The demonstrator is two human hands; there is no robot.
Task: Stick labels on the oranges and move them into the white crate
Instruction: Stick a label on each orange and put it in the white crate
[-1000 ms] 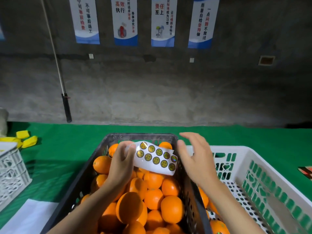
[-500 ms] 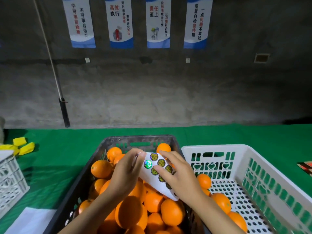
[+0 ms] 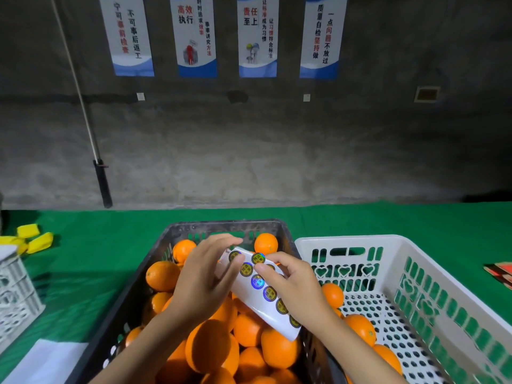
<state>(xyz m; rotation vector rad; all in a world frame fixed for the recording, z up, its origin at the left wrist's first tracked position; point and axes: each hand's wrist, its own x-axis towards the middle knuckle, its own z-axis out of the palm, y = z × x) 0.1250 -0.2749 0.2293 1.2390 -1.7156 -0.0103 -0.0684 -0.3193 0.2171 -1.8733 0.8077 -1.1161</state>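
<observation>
White label sheet (image 3: pixel 260 293) between left hand (image 3: pixel 205 284) and right hand (image 3: pixel 295 286), above oranges (image 3: pixel 249 328).

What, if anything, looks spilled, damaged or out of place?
Nothing stands out. Oranges sit inside the black crate and white crate, none on the green cloth. Left hand and right hand hold the label sheet, bent, not visibly torn.

White crate (image 3: pixel 360 239): top open; perforated floor bare at far end.
Black crate (image 3: pixel 221 225): heaped with oranges (image 3: pixel 163 275); its right wall stands between both interiors.
Counter (image 3: pixel 110 239): open green strip behind crates.
</observation>
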